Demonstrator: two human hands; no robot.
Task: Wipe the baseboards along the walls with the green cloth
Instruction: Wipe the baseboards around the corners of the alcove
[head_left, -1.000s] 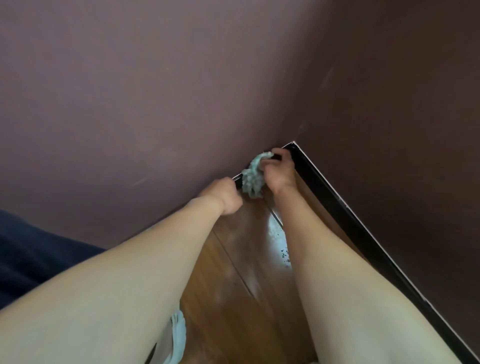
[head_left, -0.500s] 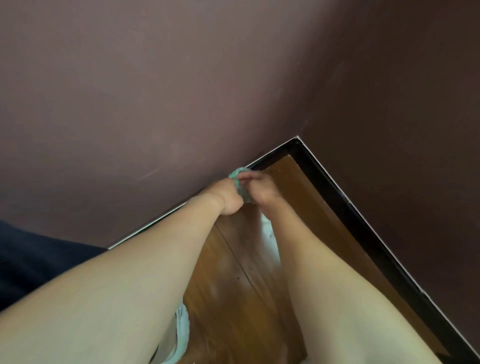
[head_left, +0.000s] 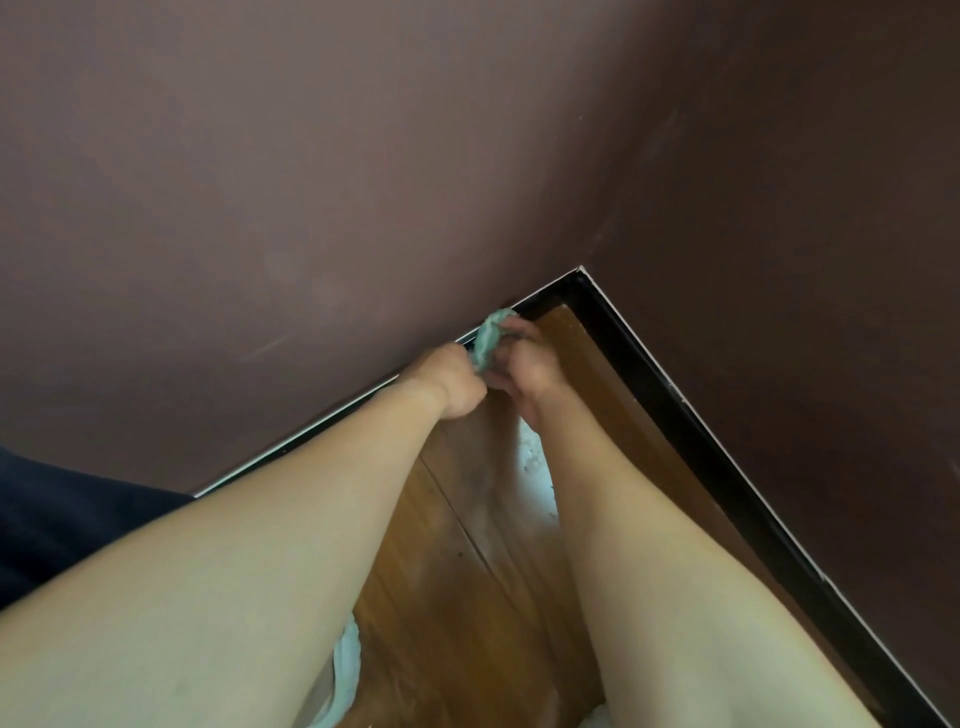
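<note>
Gripping a crumpled pale-green cloth (head_left: 491, 338) in the right hand (head_left: 524, 366), fingers curled round it. Pressing it against the glossy black baseboard (head_left: 550, 297) of the left mauve wall (head_left: 311, 182), just short of the far corner. Touching the cloth's near end with the left hand (head_left: 452, 382), clenched in a fist; cannot tell whether gripping it. Reaching with both bare forearms over brown wooden floorboards (head_left: 467, 571), dark navy fabric (head_left: 62, 519) at near left, a pale white object (head_left: 348, 660) under the left forearm.

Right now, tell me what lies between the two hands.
The bunched green cloth lies between the left hand and the right hand, held by both, in the head view.
</note>
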